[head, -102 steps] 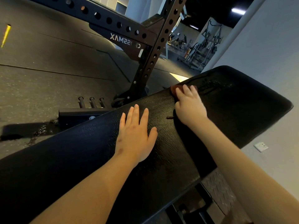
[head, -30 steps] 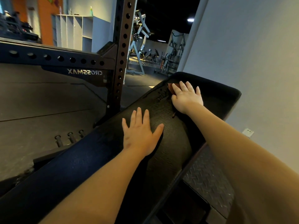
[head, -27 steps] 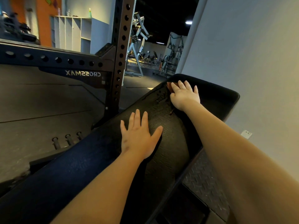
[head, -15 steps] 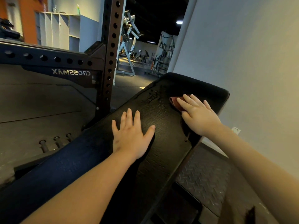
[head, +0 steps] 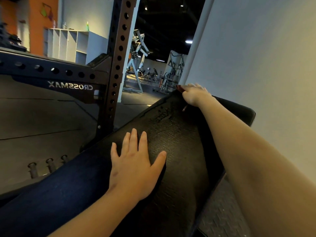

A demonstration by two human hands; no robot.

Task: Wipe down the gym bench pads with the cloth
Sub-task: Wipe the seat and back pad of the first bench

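A long black textured bench pad (head: 177,134) slopes up from lower left to its far top end. My left hand (head: 135,166) lies flat on the middle of the pad, fingers spread. My right hand (head: 193,94) reaches over the pad's top edge and presses a reddish cloth (head: 179,87) against it. Only a small corner of the cloth shows beyond the fingers; the rest is hidden under the hand.
A black rack upright with holes (head: 118,62) and its crossbar (head: 51,71) stand close on the left. A pale wall (head: 256,57) runs along the right. Diamond-plate flooring (head: 220,214) lies below the pad, weight pegs (head: 47,166) at the left, machines (head: 140,65) far back.
My right hand has slid the cloth up from the pad's face near its right side to the top edge. My left hand has stayed flat in the same spot.
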